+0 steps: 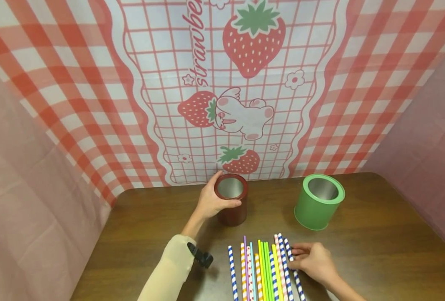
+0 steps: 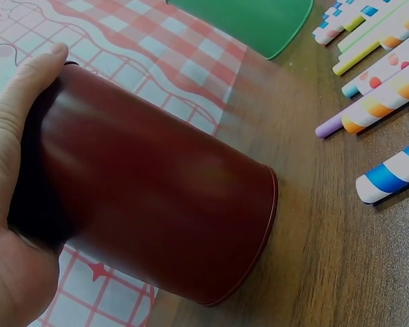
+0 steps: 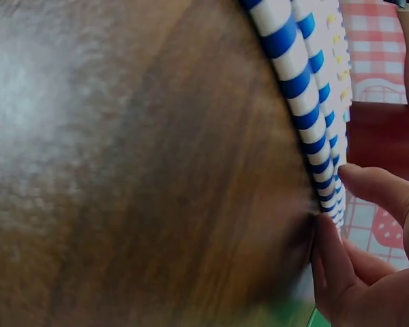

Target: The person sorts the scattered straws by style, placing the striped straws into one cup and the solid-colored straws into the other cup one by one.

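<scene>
At the back of the table my left hand (image 1: 212, 200) grips a dark red can (image 1: 231, 213), its thumb across the front and fingers round the far side. The can stands upright with its open top showing a silver inside; its plain side fills much of the left wrist view. My right hand (image 1: 314, 260) is at the right end of a row of paper straws (image 1: 265, 267). Its thumb and fingertips pinch the outermost blue-and-white striped straw (image 1: 295, 267), which lies slightly slanted beside another one like it. In the right wrist view the fingertips (image 3: 325, 228) meet this straw's edge.
A green can (image 1: 314, 209), open at the top, stands upright at the back right. Behind the wooden table (image 1: 380, 234) hangs a strawberry-print cloth (image 1: 245, 104), with pink cloth at both sides. The row holds several striped, dotted and plain straws.
</scene>
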The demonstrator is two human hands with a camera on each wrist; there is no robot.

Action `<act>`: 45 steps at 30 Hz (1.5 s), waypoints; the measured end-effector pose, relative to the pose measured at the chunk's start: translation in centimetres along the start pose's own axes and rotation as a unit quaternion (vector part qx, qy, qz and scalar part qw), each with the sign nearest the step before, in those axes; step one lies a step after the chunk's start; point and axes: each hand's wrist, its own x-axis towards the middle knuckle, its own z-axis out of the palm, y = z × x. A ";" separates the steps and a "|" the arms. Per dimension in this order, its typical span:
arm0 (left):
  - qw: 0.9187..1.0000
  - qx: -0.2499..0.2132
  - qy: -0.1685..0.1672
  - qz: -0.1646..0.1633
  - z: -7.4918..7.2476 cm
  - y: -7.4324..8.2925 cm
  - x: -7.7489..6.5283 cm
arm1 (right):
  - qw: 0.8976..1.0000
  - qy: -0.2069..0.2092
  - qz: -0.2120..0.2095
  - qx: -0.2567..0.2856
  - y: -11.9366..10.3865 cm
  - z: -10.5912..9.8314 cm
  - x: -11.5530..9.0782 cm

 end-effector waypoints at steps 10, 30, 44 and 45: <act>1.000 0.004 0.014 0.003 0.0 0.1 0.3 | 0.993 0.035 -0.038 -0.102 0.0 0.0 0.8; 1.000 -0.010 0.013 0.001 0.4 -0.3 0.4 | 0.999 -0.001 0.046 -0.019 0.2 -0.4 1.7; 1.000 0.000 0.019 0.007 0.5 -0.2 0.2 | 0.994 0.020 -0.005 0.110 -4.9 -2.7 3.8; 1.000 0.001 0.019 0.008 0.5 -0.2 0.2 | 0.993 0.020 -0.012 0.112 -5.3 -3.0 4.0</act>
